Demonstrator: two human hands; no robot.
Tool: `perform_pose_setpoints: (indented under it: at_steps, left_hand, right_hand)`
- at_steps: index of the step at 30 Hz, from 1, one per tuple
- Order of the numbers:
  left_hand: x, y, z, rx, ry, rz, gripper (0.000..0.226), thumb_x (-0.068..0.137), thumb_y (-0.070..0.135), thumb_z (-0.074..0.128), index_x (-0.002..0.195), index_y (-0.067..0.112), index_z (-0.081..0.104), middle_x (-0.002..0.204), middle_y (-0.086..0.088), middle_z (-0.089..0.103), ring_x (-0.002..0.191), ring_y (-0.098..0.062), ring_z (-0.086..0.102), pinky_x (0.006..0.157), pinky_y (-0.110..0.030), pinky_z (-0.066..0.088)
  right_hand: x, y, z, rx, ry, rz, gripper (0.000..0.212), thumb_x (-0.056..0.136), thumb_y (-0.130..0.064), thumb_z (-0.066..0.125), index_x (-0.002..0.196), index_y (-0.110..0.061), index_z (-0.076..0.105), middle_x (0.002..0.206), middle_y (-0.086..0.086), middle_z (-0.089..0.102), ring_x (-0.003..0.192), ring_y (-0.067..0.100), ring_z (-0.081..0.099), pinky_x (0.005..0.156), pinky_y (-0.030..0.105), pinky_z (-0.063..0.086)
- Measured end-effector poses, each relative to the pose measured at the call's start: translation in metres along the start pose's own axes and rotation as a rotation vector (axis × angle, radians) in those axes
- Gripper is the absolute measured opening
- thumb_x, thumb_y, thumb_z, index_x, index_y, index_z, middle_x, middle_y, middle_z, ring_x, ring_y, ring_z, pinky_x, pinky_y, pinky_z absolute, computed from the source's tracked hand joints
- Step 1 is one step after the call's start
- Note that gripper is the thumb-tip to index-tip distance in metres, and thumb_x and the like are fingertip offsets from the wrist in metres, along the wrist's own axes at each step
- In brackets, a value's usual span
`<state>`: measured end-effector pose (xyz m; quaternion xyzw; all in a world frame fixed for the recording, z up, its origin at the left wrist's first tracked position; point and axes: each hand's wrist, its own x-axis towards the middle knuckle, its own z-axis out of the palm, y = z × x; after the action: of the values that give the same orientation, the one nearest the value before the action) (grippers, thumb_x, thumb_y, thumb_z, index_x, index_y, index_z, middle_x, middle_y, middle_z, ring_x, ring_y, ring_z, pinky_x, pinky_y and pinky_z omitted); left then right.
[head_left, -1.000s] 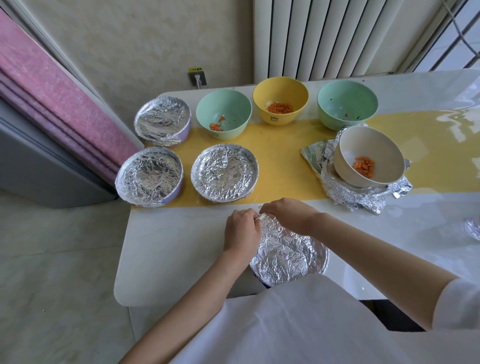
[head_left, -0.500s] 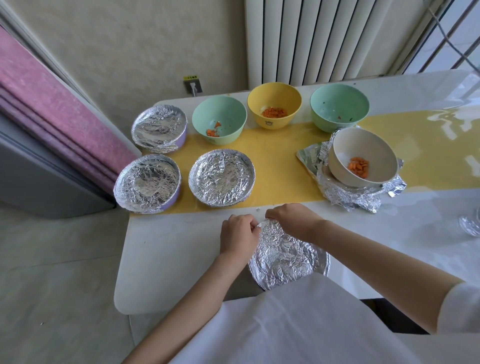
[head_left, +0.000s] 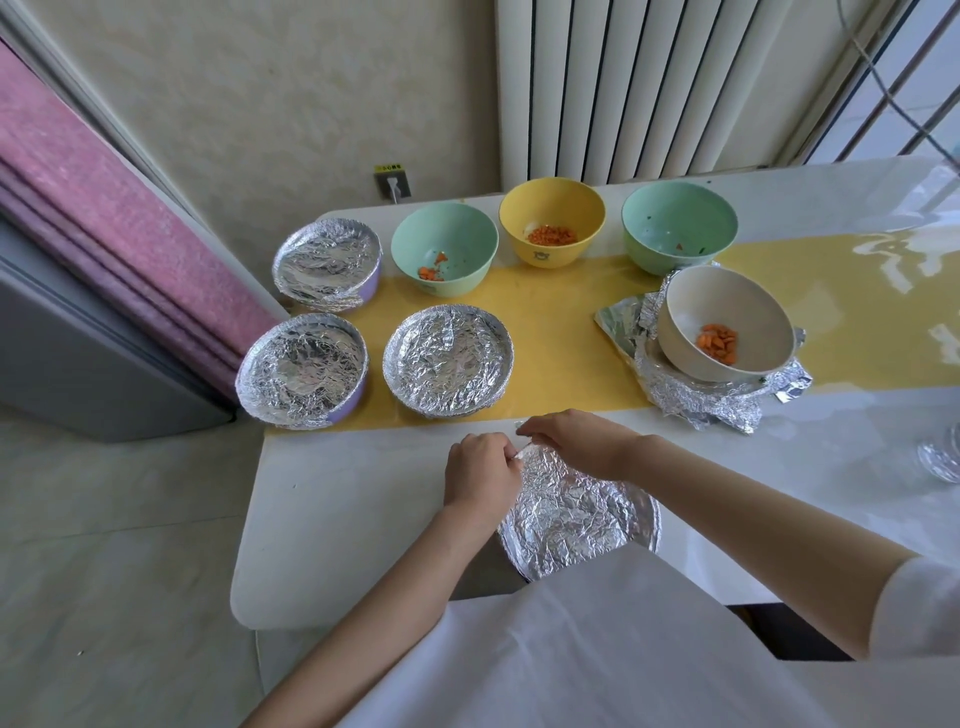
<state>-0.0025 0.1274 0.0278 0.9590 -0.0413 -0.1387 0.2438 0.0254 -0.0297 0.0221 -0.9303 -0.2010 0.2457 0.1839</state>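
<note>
- White glossy table (head_left: 332, 519) with a yellow strip, cream wall and white radiator at frame top.
- Both bare forearms reach up from the bottom edge and converge at lower centre.
- Left hand (head_left: 480, 475), fingers curled, pinches the upper left rim of the round foil-covered dish (head_left: 576, 519).
- Right hand (head_left: 571, 441), fingers curled, pinches the same foil edge just beside it.
- Dish sits at the table's near edge, lower centre.
- Cream bowl of orange pieces (head_left: 724, 325) on crumpled foil, right of centre.
</note>
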Motion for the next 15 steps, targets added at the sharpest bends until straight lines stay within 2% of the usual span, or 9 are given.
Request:
perform_pose_setpoints:
  at_steps: [2, 5, 7, 9, 11, 13, 15]
  left_hand:
    - [-0.002, -0.002, -0.001, 0.032, -0.026, 0.005, 0.008, 0.089, 0.021, 0.060, 0.086, 0.014, 0.063, 0.092, -0.005, 0.068, 0.093, -0.026, 0.058, 0.082, -0.033, 0.045]
    - [-0.005, -0.007, -0.002, 0.112, -0.094, 0.006, 0.011, 0.091, 0.024, 0.057, 0.098, 0.017, 0.059, 0.103, -0.001, 0.067, 0.100, -0.026, 0.058, 0.085, -0.032, 0.040]
    - [-0.006, -0.006, -0.003, 0.139, -0.105, 0.025, 0.021, 0.091, 0.026, 0.056, 0.111, 0.020, 0.057, 0.111, 0.002, 0.065, 0.106, -0.023, 0.056, 0.089, -0.033, 0.037]
    - [-0.004, -0.004, -0.004, 0.090, -0.064, 0.048, 0.026, 0.090, 0.027, 0.058, 0.116, 0.022, 0.057, 0.110, 0.004, 0.064, 0.106, -0.019, 0.055, 0.091, -0.034, 0.038]
    - [0.000, 0.002, -0.004, 0.031, -0.025, 0.061, 0.021, 0.090, 0.027, 0.060, 0.109, 0.021, 0.062, 0.104, 0.004, 0.066, 0.101, -0.018, 0.056, 0.090, -0.034, 0.039]
    - [0.003, 0.007, -0.003, 0.017, -0.007, 0.068, 0.014, 0.090, 0.024, 0.060, 0.100, 0.019, 0.067, 0.099, 0.002, 0.068, 0.098, -0.020, 0.058, 0.089, -0.035, 0.041]
    - [0.004, 0.008, -0.002, -0.016, -0.001, 0.063, 0.011, 0.089, 0.019, 0.060, 0.095, 0.015, 0.069, 0.097, -0.002, 0.069, 0.096, -0.022, 0.059, 0.089, -0.036, 0.043]
  right_hand:
    - [-0.004, 0.005, -0.003, 0.047, 0.031, 0.041, 0.033, 0.102, -0.019, 0.035, 0.130, -0.015, 0.052, 0.124, 0.006, 0.061, 0.111, 0.023, 0.057, 0.093, 0.036, 0.044]
    - [-0.012, 0.008, -0.005, 0.060, 0.037, 0.060, 0.034, 0.102, -0.022, 0.034, 0.128, -0.012, 0.054, 0.122, 0.005, 0.062, 0.109, 0.023, 0.057, 0.088, 0.027, 0.040]
    - [-0.015, 0.006, -0.002, 0.066, 0.043, 0.047, 0.032, 0.102, -0.020, 0.037, 0.125, -0.013, 0.057, 0.115, 0.005, 0.066, 0.100, 0.023, 0.060, 0.078, 0.024, 0.037]
    - [-0.014, 0.005, 0.002, 0.044, 0.043, 0.052, 0.028, 0.100, -0.015, 0.040, 0.121, -0.014, 0.060, 0.104, 0.007, 0.068, 0.088, 0.025, 0.060, 0.073, 0.030, 0.040]
    - [-0.012, 0.007, 0.006, -0.020, 0.038, 0.055, 0.023, 0.097, -0.007, 0.041, 0.109, -0.012, 0.061, 0.093, 0.010, 0.068, 0.078, 0.028, 0.057, 0.069, 0.035, 0.041]
    - [-0.010, 0.007, 0.006, -0.082, 0.026, 0.069, 0.018, 0.091, 0.001, 0.042, 0.093, -0.010, 0.056, 0.082, 0.012, 0.063, 0.070, 0.028, 0.050, 0.062, 0.035, 0.036]
    - [-0.009, 0.003, 0.004, -0.141, 0.016, 0.080, 0.022, 0.085, 0.005, 0.041, 0.093, -0.011, 0.054, 0.084, 0.013, 0.061, 0.069, 0.025, 0.045, 0.060, 0.033, 0.032]
